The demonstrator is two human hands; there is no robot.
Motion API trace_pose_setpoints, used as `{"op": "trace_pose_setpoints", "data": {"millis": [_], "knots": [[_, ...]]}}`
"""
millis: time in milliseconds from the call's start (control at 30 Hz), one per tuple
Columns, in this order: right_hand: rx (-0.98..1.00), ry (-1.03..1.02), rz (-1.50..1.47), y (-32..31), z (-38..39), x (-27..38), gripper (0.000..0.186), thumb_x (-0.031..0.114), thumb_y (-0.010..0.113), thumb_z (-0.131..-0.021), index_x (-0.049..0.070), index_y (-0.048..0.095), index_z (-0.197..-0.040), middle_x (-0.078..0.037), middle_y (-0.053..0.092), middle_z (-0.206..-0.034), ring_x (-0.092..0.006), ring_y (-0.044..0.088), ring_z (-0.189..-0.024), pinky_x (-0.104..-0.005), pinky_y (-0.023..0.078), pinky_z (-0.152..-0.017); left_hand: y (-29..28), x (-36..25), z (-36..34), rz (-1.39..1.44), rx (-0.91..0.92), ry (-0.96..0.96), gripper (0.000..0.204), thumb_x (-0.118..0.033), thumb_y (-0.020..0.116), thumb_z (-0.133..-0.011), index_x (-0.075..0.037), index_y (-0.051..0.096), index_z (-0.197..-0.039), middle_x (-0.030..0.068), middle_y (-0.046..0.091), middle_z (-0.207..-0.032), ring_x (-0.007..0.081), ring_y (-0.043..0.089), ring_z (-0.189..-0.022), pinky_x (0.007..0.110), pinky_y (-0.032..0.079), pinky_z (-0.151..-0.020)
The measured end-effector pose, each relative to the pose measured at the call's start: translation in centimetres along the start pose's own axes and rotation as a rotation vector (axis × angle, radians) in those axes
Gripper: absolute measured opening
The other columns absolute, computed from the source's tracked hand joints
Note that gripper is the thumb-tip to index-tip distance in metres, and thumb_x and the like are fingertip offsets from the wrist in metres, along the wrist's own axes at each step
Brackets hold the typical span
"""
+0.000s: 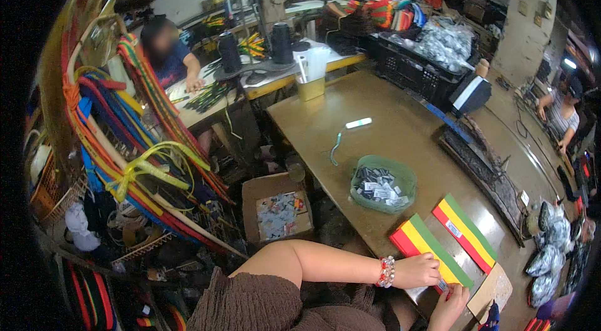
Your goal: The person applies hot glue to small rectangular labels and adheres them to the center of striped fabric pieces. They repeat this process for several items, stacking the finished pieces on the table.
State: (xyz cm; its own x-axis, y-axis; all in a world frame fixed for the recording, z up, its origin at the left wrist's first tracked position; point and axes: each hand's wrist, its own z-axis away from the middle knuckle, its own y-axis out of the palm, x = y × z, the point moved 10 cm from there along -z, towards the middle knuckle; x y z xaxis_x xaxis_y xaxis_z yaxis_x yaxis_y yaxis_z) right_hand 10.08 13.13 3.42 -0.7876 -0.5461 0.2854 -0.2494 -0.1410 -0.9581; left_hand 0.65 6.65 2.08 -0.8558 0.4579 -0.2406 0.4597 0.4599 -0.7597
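Note:
My left hand [416, 271], with a beaded bracelet at the wrist, rests on a stack of red, yellow and green striped bands [421, 237], its fingers curled onto the near part. At the near edge of that stack, my right hand [449, 310] pinches the band's red side with fingertips and thumb. A small pale label [442, 285] shows between the two hands. Just right lies another striped band [462, 231] with a white label on its red stripe. Beyond my hands stands a green basket [407, 176] full of small grey and white labels.
A white marker-like stick [359, 123] with a teal cord lies on the brown table [300, 118]. A cardboard box [252, 196] of scraps stands below its left edge. Hanging straps [144, 87] fill the left. A black crate [407, 68] holds clear bags; two people work farther off.

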Motion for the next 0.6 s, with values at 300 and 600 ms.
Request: {"op": "trace_pose_setpoints", "data": {"millis": [300,600], "knots": [[-0.189,-0.415,-0.006,2.1,3.5,4.9,0.066,0.031,0.063,-0.086,-0.002,0.042,-0.139,-0.02,0.044,-0.144,-0.0356,0.037,-0.138,-0.0504,0.017,-0.117,0.2,0.3,1.7,0.098,0.036,-0.045,0.027,-0.02,0.055,-0.085,-0.011,0.065,-0.108,-0.0003,0.064,-0.111,0.0191,0.054,-0.114,0.039,0.038,-0.102],[-0.069,-0.345,0.149,1.8,4.3,2.1,0.082,0.058,0.041,-0.094,-0.003,0.028,-0.148,-0.024,0.036,-0.149,-0.0379,0.033,-0.138,-0.0527,0.018,-0.116,0.2,0.5,1.8,0.132,0.054,-0.055,0.037,-0.019,0.053,-0.088,-0.012,0.062,-0.124,-0.0014,0.062,-0.126,0.0178,0.054,-0.115,0.039,0.038,-0.102]]}}
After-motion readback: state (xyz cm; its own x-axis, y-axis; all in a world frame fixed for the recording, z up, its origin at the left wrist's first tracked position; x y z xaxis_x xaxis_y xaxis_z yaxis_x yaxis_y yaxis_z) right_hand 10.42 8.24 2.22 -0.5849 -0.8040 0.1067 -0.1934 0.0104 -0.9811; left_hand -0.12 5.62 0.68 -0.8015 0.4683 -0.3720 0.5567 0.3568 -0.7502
